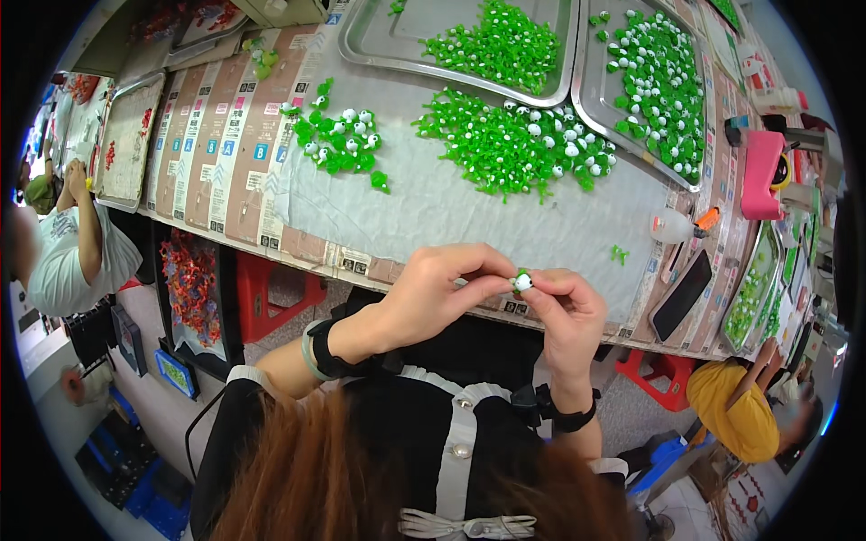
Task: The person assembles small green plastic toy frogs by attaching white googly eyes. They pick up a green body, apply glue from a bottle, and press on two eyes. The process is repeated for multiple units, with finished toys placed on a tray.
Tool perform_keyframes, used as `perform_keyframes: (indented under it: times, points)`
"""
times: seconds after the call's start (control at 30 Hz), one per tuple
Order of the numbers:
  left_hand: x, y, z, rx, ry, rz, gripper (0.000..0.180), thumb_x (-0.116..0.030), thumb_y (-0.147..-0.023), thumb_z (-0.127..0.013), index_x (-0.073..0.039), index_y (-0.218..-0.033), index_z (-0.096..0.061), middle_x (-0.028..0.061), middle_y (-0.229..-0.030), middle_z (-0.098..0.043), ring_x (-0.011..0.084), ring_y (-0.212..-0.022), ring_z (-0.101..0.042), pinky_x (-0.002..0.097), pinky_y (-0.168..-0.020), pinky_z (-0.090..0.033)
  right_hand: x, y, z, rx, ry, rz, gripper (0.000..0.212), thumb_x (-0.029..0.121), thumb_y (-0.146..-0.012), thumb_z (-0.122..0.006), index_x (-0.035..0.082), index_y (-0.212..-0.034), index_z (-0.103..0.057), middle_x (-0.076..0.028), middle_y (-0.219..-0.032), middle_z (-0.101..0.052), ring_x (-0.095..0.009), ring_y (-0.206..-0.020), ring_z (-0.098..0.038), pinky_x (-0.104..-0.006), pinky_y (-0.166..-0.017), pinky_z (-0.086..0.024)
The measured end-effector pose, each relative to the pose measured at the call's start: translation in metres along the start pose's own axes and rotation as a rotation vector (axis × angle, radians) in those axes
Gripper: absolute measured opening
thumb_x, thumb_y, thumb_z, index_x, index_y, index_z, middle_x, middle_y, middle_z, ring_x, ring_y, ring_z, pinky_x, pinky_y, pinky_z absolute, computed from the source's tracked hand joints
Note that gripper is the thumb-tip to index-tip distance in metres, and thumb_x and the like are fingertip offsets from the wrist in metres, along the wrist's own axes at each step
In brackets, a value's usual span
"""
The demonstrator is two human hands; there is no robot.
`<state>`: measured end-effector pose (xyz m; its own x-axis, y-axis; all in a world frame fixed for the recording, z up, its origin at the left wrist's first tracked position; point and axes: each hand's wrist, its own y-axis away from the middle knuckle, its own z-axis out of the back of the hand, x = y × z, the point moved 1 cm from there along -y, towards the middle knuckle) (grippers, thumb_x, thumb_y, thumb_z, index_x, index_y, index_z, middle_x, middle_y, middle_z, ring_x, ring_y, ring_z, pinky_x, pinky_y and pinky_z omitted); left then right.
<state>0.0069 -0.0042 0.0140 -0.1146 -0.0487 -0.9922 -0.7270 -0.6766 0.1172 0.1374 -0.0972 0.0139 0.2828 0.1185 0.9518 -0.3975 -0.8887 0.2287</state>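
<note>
My left hand (444, 293) and my right hand (573, 326) meet over the near edge of the table, each with thumb and forefinger pinched. Between their fingertips is a small green-and-white plastic figure (522, 282), partly covered by the fingers. Ahead of them, a heap of small green plastic parts (487, 144) lies on a pale sheet (406, 212). White ball-shaped pieces with dark dots (570, 144) are mixed into its right side. Further left is a looser cluster of green-and-white figures (338, 140). One small green part (619, 255) lies alone to the right.
Two metal trays hold more green parts at the far side: a left tray (383, 61) and a right tray (622, 140). On the right are a bottle (669, 225), a dark phone (682, 296) and a pink tape dispenser (763, 171). Other people sit at far left and right.
</note>
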Motion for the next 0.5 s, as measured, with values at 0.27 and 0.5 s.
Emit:
perform_keyframes:
  times: [0.27,0.5]
  points:
    - [0.0011,-0.0007,0.0027,0.135,0.061,0.017,0.018,0.002,-0.073,-0.054,0.001,-0.090,-0.057,0.0070,-0.079,-0.057,0.0103,-0.070,-0.053,0.0200,-0.062,-0.042,-0.0020,0.0003,0.0032,0.034,0.068,0.045,0.008,-0.008,-0.070,-0.054,-0.004,-0.077,-0.055,-0.010,-0.080,-0.057,-0.012,-0.071,-0.054,-0.0211,-0.063,-0.044]
    - [0.0036,-0.0005,-0.0001,0.130,0.456,0.247,0.019,0.002,-0.075,-0.051,0.003,-0.093,-0.055,0.0068,-0.084,-0.056,0.0109,-0.077,-0.054,0.0207,-0.068,-0.044,-0.0001,-0.0031,0.0015,0.027,-0.046,-0.072,0.007,-0.006,-0.071,-0.054,-0.004,-0.078,-0.055,-0.009,-0.077,-0.057,-0.013,-0.069,-0.055,-0.0215,-0.062,-0.044]
